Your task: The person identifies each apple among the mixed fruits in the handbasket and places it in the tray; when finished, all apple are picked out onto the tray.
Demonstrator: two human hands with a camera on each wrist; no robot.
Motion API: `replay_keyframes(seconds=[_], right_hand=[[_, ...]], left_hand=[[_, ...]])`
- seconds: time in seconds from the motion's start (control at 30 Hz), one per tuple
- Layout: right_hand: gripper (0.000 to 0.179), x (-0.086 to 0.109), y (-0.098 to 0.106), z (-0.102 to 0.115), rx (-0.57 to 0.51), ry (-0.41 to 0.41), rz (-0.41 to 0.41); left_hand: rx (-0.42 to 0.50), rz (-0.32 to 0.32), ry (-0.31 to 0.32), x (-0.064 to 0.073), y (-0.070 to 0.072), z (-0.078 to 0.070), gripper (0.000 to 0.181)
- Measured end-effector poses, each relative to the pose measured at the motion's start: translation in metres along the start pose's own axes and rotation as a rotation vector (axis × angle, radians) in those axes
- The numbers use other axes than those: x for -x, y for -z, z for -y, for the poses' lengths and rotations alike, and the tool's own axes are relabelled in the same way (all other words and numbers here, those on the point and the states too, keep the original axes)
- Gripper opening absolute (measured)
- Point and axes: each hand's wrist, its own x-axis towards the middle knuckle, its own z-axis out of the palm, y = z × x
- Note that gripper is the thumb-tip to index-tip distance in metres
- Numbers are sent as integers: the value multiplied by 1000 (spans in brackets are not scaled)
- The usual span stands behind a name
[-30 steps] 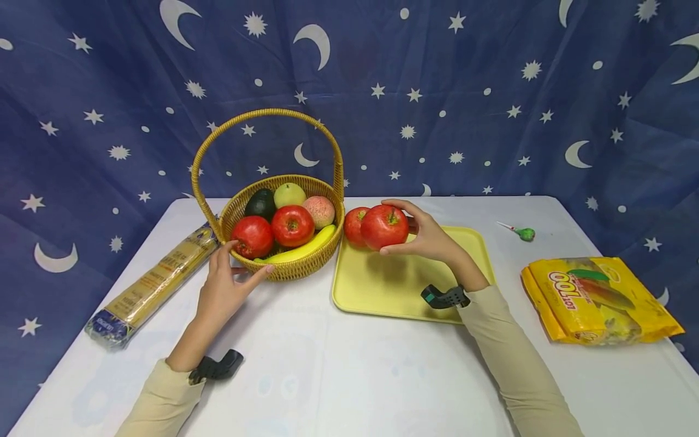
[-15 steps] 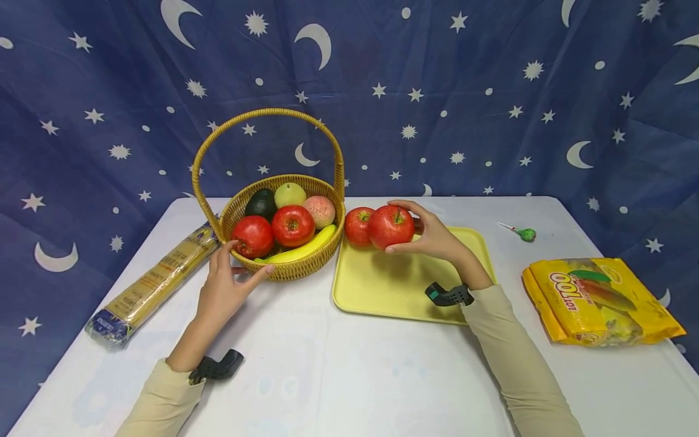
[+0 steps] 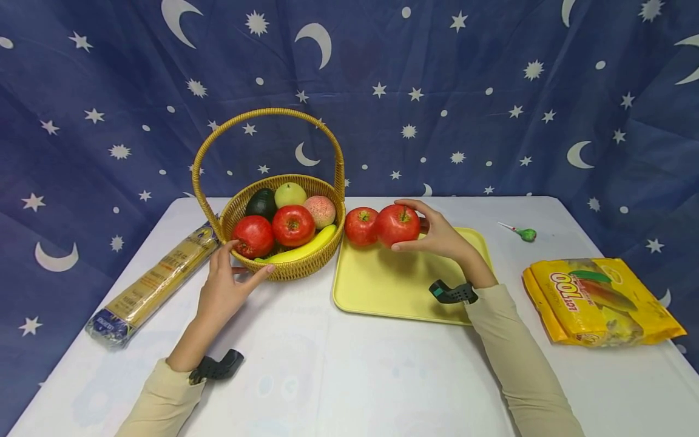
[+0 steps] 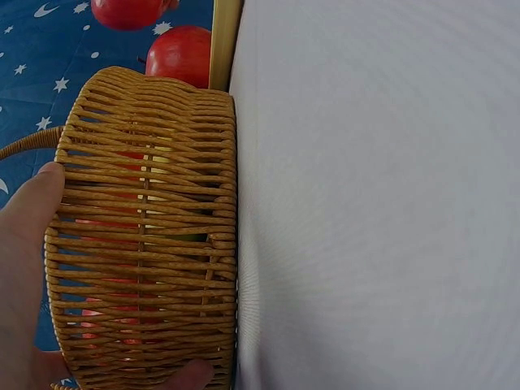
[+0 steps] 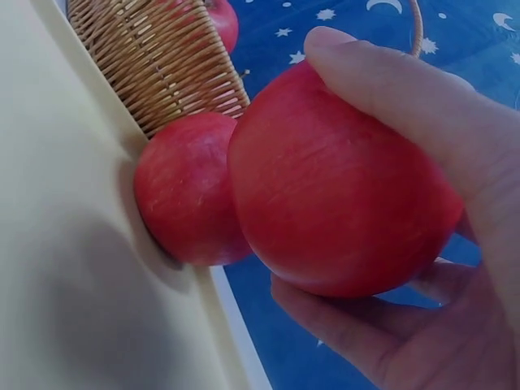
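Note:
My right hand (image 3: 439,237) holds a red apple (image 3: 398,226) between thumb and fingers above the yellow tray (image 3: 388,285). A second red apple (image 3: 361,226) rests at the tray's far left corner, partly behind the held one in the right wrist view. On the left, my left hand (image 3: 221,291) holds the near left side of a wicker basket (image 3: 297,270), thumb at its rim. Inside lie a red apple (image 3: 293,225), a pomegranate (image 3: 253,237), an avocado (image 3: 261,204), a green pear-like fruit (image 3: 290,195), a peach (image 3: 320,211) and a banana (image 3: 306,246).
A long pack of spaghetti (image 3: 155,285) lies left of the basket, slanting. Right of the tray are a green lollipop (image 3: 525,234) and a yellow bag (image 3: 601,300) with a mango picture. The basket's tall handle (image 3: 267,111) arches above the fruit.
My right hand has moved slightly right with the apple, uncovering more of the apple on the tray. My left hand and the basket stay where they were.

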Motion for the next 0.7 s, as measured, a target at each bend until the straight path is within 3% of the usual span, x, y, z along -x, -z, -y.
replay_keyframes(seconds=[0.4,0.7], right_hand=[[83,0,4,-7,8,-77,7],[83,0,5,-13,42,-83,19]], left_hand=[[-3,-2,-1,0,0,0,95],[2,-4,-5,0,0,0,94]])
